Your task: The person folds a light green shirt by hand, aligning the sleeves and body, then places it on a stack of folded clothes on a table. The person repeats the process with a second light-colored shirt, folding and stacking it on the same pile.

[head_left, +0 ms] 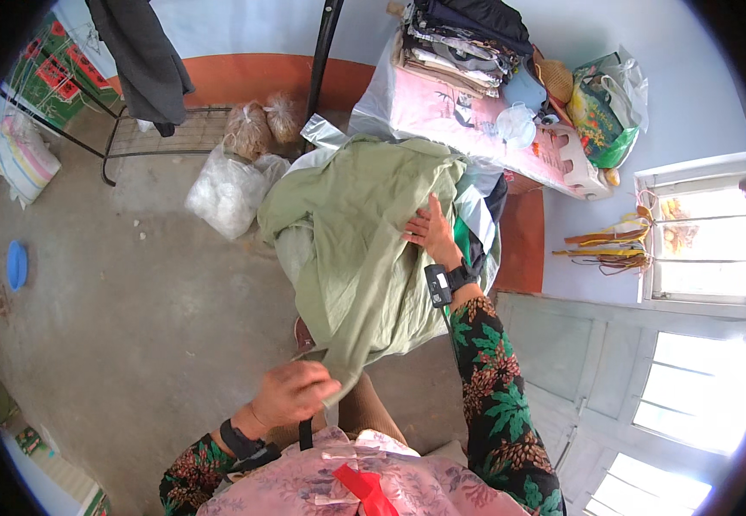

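Observation:
A light green cloth garment (353, 258) lies spread and wrinkled over a heap of other things in front of me. My left hand (295, 393) grips a lower corner of it close to my body, pulling a strip of the fabric taut. Farther out, my right hand (434, 229) rests on the garment's right side with its fingers spread. Dark, green and white cloth (476, 219) shows from under the garment on the right. What supports the heap is mostly hidden.
Folded clothes (457, 51) are stacked on a pink, plastic-covered surface (424, 106). Clear plastic bags (228, 193) sit left of the heap, near a black metal rack (173, 153) with a dark garment (144, 58). A blue basin (17, 264) is far left. A door (579, 361) stands right.

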A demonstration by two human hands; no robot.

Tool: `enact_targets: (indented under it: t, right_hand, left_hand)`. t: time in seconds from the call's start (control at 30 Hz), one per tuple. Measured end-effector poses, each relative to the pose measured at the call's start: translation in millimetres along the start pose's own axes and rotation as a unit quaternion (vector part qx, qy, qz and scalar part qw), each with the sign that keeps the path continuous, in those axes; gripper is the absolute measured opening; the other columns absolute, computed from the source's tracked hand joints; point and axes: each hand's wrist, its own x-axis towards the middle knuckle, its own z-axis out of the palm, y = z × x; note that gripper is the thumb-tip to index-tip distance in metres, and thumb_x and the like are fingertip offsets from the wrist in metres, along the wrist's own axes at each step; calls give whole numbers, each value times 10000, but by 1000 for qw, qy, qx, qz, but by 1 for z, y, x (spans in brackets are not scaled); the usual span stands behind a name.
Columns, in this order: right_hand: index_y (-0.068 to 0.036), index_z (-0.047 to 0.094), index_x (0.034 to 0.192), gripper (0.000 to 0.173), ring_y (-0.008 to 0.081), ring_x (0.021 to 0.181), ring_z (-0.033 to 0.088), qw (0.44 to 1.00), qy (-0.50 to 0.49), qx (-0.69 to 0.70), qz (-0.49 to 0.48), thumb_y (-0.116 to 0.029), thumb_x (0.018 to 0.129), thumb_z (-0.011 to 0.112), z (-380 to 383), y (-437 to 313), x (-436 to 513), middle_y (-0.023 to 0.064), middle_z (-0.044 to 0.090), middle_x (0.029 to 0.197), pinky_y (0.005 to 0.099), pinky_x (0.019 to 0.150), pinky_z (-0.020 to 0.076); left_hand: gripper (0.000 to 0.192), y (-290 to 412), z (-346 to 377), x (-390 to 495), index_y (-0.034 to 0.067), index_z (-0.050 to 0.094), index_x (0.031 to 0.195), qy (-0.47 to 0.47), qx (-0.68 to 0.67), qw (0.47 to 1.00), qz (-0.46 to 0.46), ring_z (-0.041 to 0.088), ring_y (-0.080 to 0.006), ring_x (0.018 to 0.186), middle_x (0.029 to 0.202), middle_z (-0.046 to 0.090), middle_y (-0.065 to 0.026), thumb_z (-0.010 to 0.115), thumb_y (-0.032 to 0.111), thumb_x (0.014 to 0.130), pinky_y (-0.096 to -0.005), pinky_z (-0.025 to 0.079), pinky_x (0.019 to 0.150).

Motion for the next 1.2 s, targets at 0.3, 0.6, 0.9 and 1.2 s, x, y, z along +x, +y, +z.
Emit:
enact_targets:
  t: [0.3, 0.6, 0.9, 1.2]
  right_hand:
    - [-87, 696, 1042, 230, 154, 739, 657, 972, 69, -208, -87, -285, 927, 707, -24, -40, 57, 50, 709, 894, 301, 673, 531]
    - [-59, 704, 1061, 178, 73, 668, 547, 932, 16, -322, -165, -199, 983, 627, -75, -45, 37, -33, 664, 851, 258, 582, 429]
    - [-29, 704, 1036, 188, 84, 685, 550, 917, 9, -285, -280, -196, 954, 676, -93, -36, 67, -38, 680, 852, 275, 640, 453]
    - [-59, 598, 1125, 266, 383, 895, 608, 631, 193, -456, -597, -60, 864, 648, -83, 6, -11, 171, 592, 1002, 456, 759, 514]
  left_hand:
    - [356, 24, 42, -11, 139, 669, 1105, -141, -121, 983, -19, 637, -214, 896, 978, 581, -8, 718, 98, 755, -355, 542, 748]
    - [470, 13, 219, -31, 89, 545, 1243, -221, -114, 969, -15, 611, -237, 1067, 1128, 556, -65, 733, 186, 823, -388, 542, 832]
    - [478, -17, 325, -36, 63, 551, 1243, -221, -15, 974, -47, 589, -247, 1110, 1166, 555, -79, 728, 179, 815, -371, 512, 914]
    - [670, -37, 352, -53, 110, 392, 1455, -218, -65, 918, -325, 597, -362, 1185, 1339, 545, -157, 707, 284, 889, -461, 524, 964]
